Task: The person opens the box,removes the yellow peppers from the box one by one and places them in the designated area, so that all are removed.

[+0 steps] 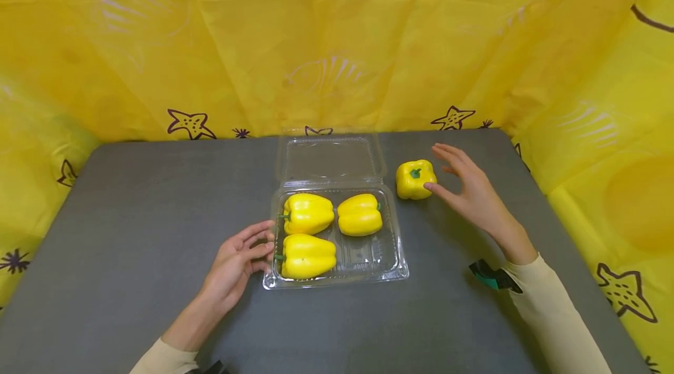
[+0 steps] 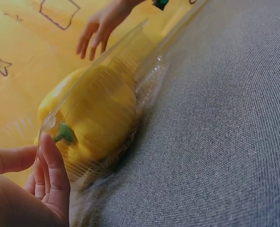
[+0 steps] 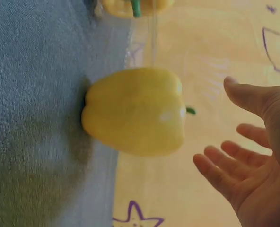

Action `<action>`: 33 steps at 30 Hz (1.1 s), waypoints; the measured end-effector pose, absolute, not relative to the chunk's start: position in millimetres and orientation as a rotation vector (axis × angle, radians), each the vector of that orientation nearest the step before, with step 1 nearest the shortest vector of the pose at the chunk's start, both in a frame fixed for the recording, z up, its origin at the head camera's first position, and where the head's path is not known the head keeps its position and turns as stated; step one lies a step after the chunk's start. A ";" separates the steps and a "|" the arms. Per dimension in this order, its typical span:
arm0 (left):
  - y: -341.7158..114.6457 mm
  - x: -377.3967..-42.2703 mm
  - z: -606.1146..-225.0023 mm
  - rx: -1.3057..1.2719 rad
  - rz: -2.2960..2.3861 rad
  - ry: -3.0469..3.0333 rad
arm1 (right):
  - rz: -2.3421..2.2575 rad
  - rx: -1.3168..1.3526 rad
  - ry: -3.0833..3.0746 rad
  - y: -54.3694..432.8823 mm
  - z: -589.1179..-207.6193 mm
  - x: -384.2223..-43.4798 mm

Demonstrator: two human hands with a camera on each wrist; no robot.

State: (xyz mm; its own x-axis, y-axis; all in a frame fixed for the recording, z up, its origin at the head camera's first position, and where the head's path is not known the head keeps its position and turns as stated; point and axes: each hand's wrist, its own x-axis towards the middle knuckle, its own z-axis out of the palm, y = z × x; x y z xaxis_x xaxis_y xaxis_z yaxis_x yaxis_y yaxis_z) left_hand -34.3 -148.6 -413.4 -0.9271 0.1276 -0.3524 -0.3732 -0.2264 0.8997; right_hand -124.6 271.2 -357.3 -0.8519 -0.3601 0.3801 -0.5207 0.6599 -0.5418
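Cream left sleeve (image 1: 164, 359), behind the left grip. Left hand (image 1: 231, 268), with thumb and fingertips pinching the left edge of a clear plastic container (image 1: 360, 256). Just right of that grip, inside the container: front pepper (image 1: 309, 257) and rear pepper (image 1: 309, 213), both yellow, lying on their sides one behind the other, with green stems toward the left hand. Farther right of the grip, in the same container: third pepper (image 1: 360, 216), yellow, also on its side, with stem turned away from the left hand. Beyond the left grip, along the container's far edge: clear lid (image 1: 332, 160), laid back. Outside the container, just left of the right grip: loose pepper (image 1: 412, 189), yellow, upright on the gray table (image 1: 158, 216), with green stem on top. Right hand (image 1: 476, 192), with thumb and fingers spread wide, near the loose pepper but apart from it. Behind the right grip: dark band (image 1: 495, 277) and cream right sleeve (image 1: 553, 315). Beyond both grips: yellow cloth (image 1: 253, 40) with outlined starfish.
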 end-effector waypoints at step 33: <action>-150.6 -32.7 -415.6 -0.263 2.244 1.694 | 0.895 0.993 -2.806 209.0 -364.6 -105.3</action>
